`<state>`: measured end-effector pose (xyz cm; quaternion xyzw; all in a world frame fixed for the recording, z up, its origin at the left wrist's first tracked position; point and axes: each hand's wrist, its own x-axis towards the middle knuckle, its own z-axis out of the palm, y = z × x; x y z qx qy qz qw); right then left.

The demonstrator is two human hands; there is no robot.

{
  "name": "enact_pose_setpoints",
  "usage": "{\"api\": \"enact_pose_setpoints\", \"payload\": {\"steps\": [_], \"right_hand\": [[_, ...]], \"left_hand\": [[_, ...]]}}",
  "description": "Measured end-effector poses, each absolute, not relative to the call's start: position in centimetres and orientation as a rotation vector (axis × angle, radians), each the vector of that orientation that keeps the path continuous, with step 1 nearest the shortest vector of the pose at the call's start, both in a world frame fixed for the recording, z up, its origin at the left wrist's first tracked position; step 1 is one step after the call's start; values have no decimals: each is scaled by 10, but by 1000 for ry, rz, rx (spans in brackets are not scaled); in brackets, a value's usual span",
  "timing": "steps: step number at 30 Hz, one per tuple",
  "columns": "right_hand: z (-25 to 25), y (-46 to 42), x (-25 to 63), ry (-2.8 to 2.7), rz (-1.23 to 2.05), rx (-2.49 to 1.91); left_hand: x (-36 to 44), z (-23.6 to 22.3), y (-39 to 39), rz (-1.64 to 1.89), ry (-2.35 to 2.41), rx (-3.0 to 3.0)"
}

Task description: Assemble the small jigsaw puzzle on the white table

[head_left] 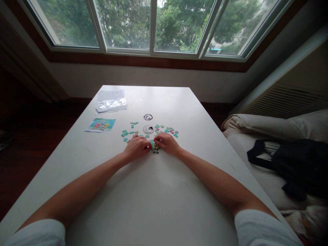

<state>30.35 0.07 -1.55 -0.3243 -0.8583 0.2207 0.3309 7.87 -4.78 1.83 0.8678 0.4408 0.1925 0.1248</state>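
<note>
Between my two hands lies a small joined patch of jigsaw puzzle [155,147], with yellow and turquoise on it. My left hand [138,147] touches its left edge, fingers bent and drawn together at the tips. From the right, my right hand [166,142] curls its fingers over the patch's upper right side. Whether a single piece sits in either hand's fingertips is too small to make out. Loose turquoise puzzle pieces [125,133] are scattered behind my left hand. More loose pieces [171,130], some pink, lie behind my right hand.
A round tin [148,129] and a round shiny lid-like disc [148,117] lie beyond the pieces. At left are a colourful picture sheet [101,125] and papers with a clear plastic bag [112,100]. The white table [159,205] stands beside a sofa holding a dark bag [299,164].
</note>
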Motion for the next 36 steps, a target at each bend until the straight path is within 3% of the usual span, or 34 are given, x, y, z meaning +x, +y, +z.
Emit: {"api": "enact_pose_setpoints", "payload": {"steps": [22, 36], "right_hand": [[-16, 9, 312, -2097, 431, -1048], [-20, 14, 318, -2208, 239, -1154]], "left_hand": [[75, 15, -45, 412, 1316, 2757], [63, 3, -33, 608, 1588, 2666]]}}
